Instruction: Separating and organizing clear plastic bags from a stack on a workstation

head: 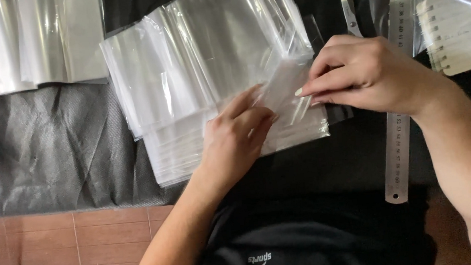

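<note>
Looking down from your head, both your hands meet near the middle of the view over a fanned stack of clear plastic bags [195,67] lying on dark grey cloth [59,149].

Your right hand [365,74], coming in from 3 o'clock, has thumb and fingers pressed together, pinching the edge of a single small clear bag [289,95]. Your left hand [236,135], rising from 6 o'clock, has its fingers loosely curled, the fingertips touching the same bag's lower left side. The bag sits at the stack's 4 o'clock corner, lifted slightly off it.

By the look of it, this one bag is only just being separated or opened; nothing shows inside it, and the thick stack beneath seems untouched, so most of the work appears to lie ahead.

A steel ruler [400,134] runs top to bottom just right of your right hand. A spiral notebook [461,30] in clear wrap lies at 2 o'clock. A second pile of clear sheets [37,42] rests at 10 o'clock.
</note>
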